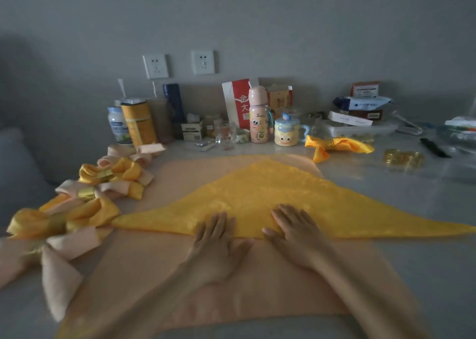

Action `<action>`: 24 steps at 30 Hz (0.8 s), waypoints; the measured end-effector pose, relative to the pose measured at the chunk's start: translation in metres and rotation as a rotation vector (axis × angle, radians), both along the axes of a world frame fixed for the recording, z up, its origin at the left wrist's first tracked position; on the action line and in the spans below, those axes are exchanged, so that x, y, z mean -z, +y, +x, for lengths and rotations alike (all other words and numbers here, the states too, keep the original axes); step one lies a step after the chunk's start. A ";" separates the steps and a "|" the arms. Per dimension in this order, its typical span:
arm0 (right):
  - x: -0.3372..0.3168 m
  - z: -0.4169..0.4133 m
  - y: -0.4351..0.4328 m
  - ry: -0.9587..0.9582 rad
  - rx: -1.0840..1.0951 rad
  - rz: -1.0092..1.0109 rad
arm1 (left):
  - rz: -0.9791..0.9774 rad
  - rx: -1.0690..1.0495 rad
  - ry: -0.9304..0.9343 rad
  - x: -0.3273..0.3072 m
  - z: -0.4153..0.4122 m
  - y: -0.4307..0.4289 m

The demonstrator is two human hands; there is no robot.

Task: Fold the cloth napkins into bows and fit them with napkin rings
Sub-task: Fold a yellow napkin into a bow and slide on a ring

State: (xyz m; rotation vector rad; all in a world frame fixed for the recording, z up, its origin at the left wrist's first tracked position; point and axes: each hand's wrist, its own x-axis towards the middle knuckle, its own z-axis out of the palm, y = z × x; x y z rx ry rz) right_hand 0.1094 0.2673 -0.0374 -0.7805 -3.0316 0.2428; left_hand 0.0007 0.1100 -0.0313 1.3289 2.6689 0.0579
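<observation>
A yellow satin napkin lies folded into a wide triangle on top of a peach cloth spread over the table. My left hand and my right hand press flat, fingers straight, side by side on the triangle's long near edge. Several finished bows of yellow and peach cloth with gold rings lie in a row at the left. Another yellow bow sits at the back right. Loose gold napkin rings lie at the right.
Along the wall stand bottles, tins and boxes: a yellow tin, a pink bottle, a yellow smiley mug, a small glass. Packets and a clear box crowd the back right. A black comb lies beyond the rings.
</observation>
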 end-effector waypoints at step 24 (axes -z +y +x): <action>-0.025 0.032 -0.005 0.079 -0.015 -0.135 | -0.160 0.029 0.592 -0.024 -0.099 -0.076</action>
